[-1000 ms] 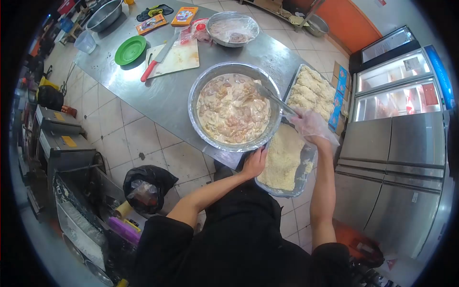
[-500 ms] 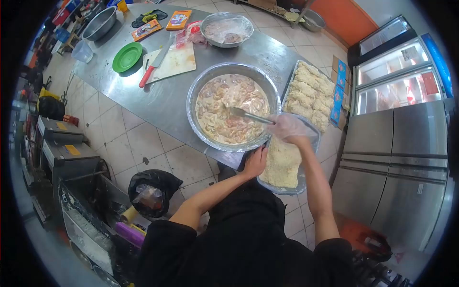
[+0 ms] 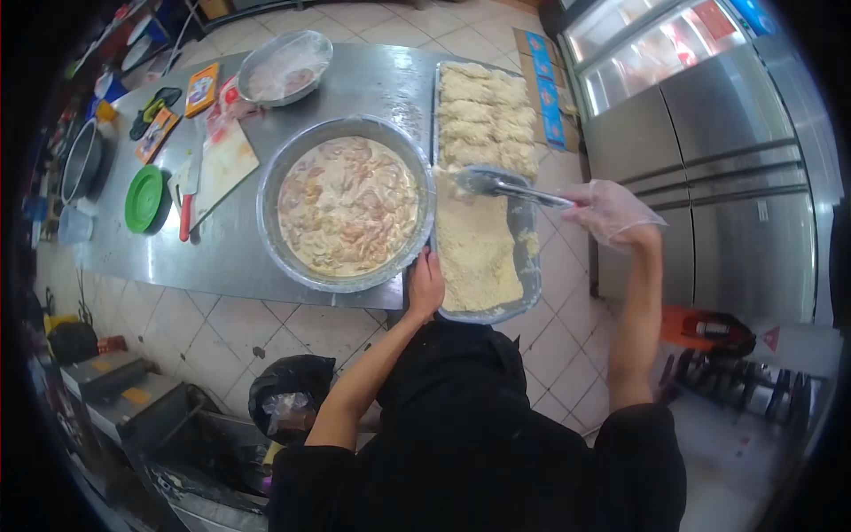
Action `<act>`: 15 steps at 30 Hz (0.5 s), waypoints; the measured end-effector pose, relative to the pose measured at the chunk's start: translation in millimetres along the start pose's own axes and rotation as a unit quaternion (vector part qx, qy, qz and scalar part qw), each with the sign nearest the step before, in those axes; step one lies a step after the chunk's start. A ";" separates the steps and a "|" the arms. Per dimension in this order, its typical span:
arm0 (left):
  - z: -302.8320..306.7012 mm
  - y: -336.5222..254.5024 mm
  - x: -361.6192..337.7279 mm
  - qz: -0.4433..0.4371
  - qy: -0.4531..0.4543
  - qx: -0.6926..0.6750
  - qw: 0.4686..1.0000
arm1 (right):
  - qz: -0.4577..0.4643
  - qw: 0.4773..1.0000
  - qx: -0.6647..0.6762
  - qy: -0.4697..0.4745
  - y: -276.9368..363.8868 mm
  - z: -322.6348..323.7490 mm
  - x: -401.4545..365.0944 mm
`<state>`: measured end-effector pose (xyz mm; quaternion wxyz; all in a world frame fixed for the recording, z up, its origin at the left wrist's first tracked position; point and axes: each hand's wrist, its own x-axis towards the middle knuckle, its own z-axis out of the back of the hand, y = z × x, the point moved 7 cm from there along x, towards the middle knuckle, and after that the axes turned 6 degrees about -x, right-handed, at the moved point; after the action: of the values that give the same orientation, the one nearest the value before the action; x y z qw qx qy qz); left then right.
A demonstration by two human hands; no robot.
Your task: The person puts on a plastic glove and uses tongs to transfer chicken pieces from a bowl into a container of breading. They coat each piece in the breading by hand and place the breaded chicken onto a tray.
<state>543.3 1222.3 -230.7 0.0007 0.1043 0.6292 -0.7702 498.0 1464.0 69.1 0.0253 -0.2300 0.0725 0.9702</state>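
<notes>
My right hand (image 3: 612, 211), in a clear plastic glove, is closed around the handle of metal tongs (image 3: 536, 196). The tongs' head reaches over a tray of pale yellow breadcrumbs (image 3: 479, 275). I cannot tell whether any piece sits in the tongs. My left hand (image 3: 427, 285) is closed at the near right rim of a large metal bowl (image 3: 270, 232), between it and the crumb tray. Pieces of raw meat in creamy batter (image 3: 350, 208) fill the bowl. Behind the crumbs, breaded pieces (image 3: 486, 115) lie in rows on a tray.
Left on the steel table (image 3: 230, 270) are a white cutting board (image 3: 232, 164), a red-handled knife (image 3: 187, 204) and a green plate (image 3: 143, 199). A plastic-covered bowl (image 3: 285, 69) stands at the back. Steel refrigerators (image 3: 709, 133) stand right; a black bin bag (image 3: 297, 381) is below left.
My right hand has carried the tongs out of the batter bowl, rightward over the breadcrumbs. My left hand stays by the bowl rim. The whole view has turned toward the right.
</notes>
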 end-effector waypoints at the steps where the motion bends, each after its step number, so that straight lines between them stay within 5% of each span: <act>1: 0.7 0.1 0.5 -0.001 -0.001 0.004 1.000 | -0.025 1.000 -0.006 0.007 -12.4 0.8 -9.2; 5: -1.7 6.0 2.6 -0.016 -0.003 0.008 1.000 | -0.050 0.998 -0.029 -0.034 -20.6 -2.3 -36.2; 9: -2.1 6.9 2.6 -0.025 -0.010 0.007 1.000 | -0.127 0.987 -0.097 0.030 -16.6 -75.2 -26.6; 12: -2.5 8.0 3.0 -0.030 -0.006 0.005 1.000 | -0.116 0.987 -0.074 0.083 21.8 -104.9 -17.7; 15: -3.2 12.5 2.7 -0.023 -0.007 0.008 1.000 | -0.053 0.995 0.078 0.014 50.2 -105.9 -14.0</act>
<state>542.8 1223.2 -243.9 -0.0135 0.0838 0.6254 -0.7757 553.2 1398.1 -11.7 0.0930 -0.2443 0.1359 0.9556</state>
